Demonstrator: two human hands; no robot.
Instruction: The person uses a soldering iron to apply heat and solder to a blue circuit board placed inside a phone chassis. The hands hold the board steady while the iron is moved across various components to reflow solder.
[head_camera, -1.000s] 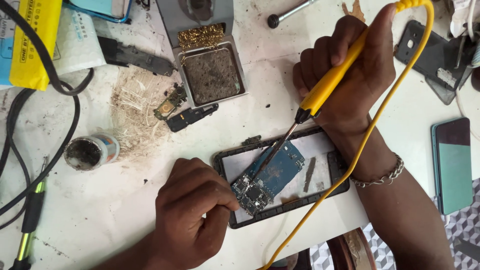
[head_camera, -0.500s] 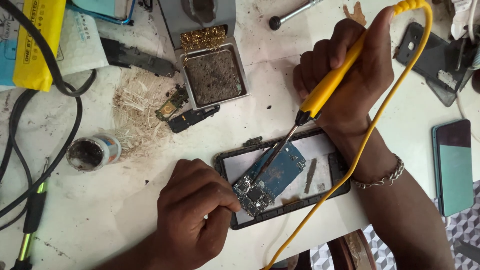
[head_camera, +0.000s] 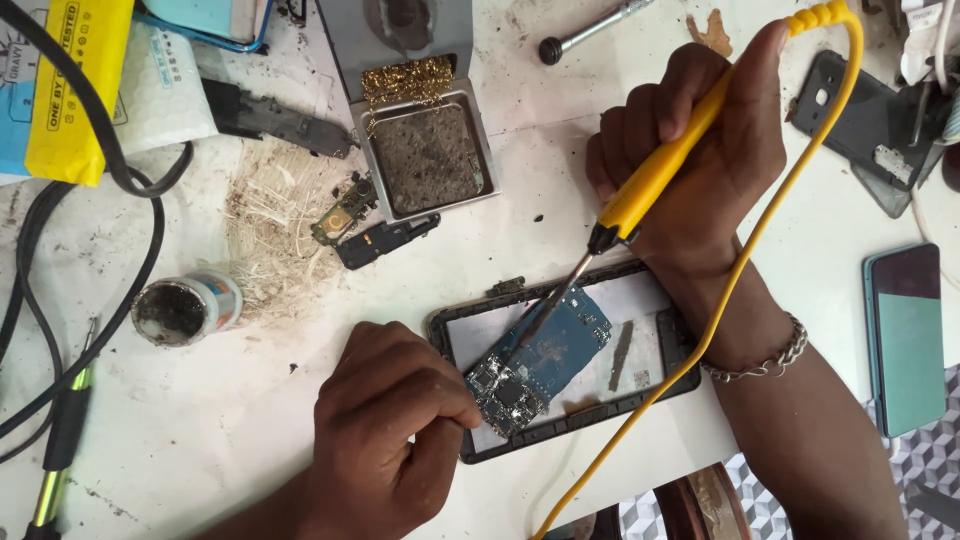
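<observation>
Head view: your right hand grips the yellow soldering iron pen-style, tip angled onto the blue circuit board. Left hand pins the board's corner steady inside the black phone frame near the tabletop's front edge.

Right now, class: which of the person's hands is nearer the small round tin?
Left. The left hand rests to the right of the tin, steadying the circuit board. The right hand holds the soldering iron farther right.

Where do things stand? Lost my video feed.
Right hand grips yellow soldering iron, tip on blue circuit board. Left hand steadies the board's edge. Nothing blocking.
</observation>
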